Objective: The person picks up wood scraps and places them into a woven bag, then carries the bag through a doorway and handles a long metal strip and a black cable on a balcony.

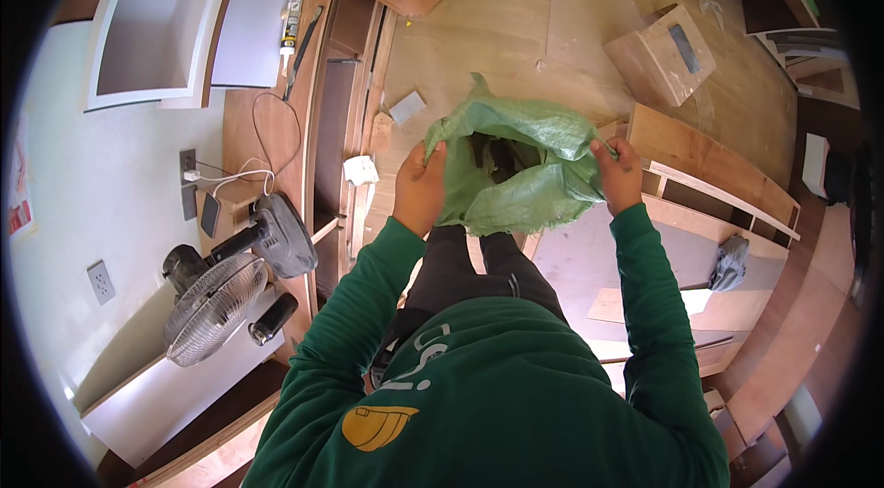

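Between my two hands hangs a green woven sack point(529, 124), its mouth spread open toward me. My left hand point(421, 189) pinches the rim on the left side, and my right hand point(619, 177) grips the rim on the right. Through the opening the inside looks dark, with some brownish shapes that I cannot make out. Frayed threads run along the near edge of the sack. Its lower part is hidden beneath the rim, above my legs.
On the left, a desk fan point(216, 308) and a sealant tube point(291, 28) rest on a wooden counter. A wooden box with a slot point(661, 55) stands on the floor ahead. Wooden panels point(709, 166) lie at right, with a grey plastic bag point(730, 263) on them.
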The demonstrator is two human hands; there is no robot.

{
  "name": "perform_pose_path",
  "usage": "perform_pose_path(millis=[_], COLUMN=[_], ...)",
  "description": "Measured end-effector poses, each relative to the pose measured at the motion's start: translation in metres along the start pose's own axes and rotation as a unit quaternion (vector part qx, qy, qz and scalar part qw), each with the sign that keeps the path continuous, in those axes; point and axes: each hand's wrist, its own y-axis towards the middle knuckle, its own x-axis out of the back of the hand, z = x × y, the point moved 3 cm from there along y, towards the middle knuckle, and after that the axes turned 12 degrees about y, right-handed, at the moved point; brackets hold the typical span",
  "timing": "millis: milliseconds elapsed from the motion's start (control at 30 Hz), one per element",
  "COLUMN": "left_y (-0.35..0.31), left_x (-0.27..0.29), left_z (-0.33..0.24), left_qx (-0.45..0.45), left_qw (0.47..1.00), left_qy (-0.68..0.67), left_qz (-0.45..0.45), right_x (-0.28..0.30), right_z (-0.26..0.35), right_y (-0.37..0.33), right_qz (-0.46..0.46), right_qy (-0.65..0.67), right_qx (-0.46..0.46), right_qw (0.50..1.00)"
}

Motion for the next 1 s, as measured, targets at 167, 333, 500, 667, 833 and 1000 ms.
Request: perform_pose_path(millis=[167, 333, 500, 667, 833, 1000], left_y=[-0.009, 0.000, 0.003, 0.002, 0.008, 0.013], left_x=[-0.003, 0.002, 0.013, 0.022, 0.030, 0.044], left_z=[-0.003, 0.007, 0.008, 0.019, 0.032, 0.051], left_qx=[-0.031, -0.037, -0.035, -0.009, -0.015, -0.007], left_qw=[0.999, 0.998, 0.997, 0.995, 0.992, 0.992], left_qy=[-0.019, 0.026, 0.055, 0.088, 0.094, 0.068], left_qz=[-0.033, -0.037, -0.033, -0.040, -0.083, -0.109], right_x=[-0.004, 0.006, -0.013, -0.032, -0.054, -0.072], right_z=[0.017, -0.004, 0.016, 0.012, 0.008, 0.026], right_y=[-0.008, 0.022, 0.031, 0.024, 0.013, -0.001], right_qz=[0.038, 0.080, 0.037, 0.023, -0.005, 0.014], right_qy=[-0.138, -0.308, -0.309, -0.273, -0.187, -0.146], right_qx=[0.075, 0.072, 0.016, -0.027, -0.018, -0.028], right_qw=[0.987, 0.945, 0.950, 0.961, 0.982, 0.989])
